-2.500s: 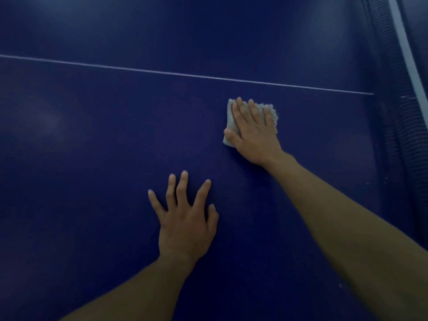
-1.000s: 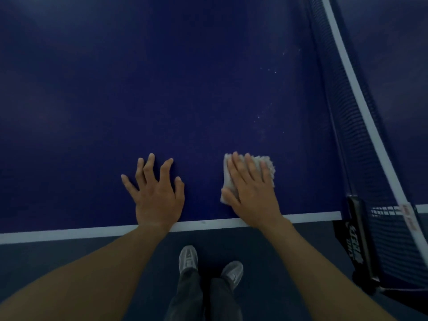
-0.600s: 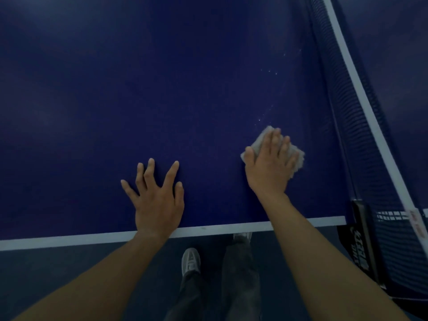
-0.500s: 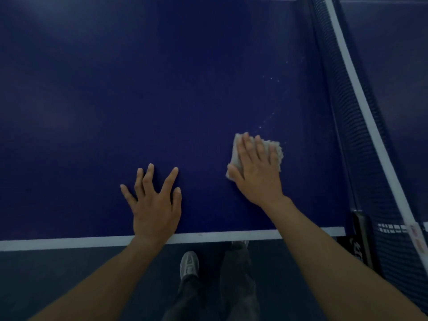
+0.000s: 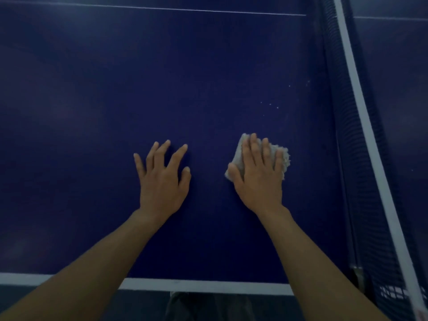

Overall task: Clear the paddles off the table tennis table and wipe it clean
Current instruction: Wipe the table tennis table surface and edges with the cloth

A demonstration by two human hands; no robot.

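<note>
While pressing cloth flat under straight-fingered right hand, centre right, pushed further up from edge line toward specks; braced with spread, empty left hand on table; wiping likely unfinished.

Right hand flat on cloth — left hand on table

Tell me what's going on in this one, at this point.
A person is wiping a blue table tennis table with a pale cloth. The right hand presses the cloth flat against the surface, close to the net. The left hand rests on the table beside it, fingers spread, holding nothing. A few white specks lie just beyond the cloth, not yet wiped. No paddles are in view.
</note>
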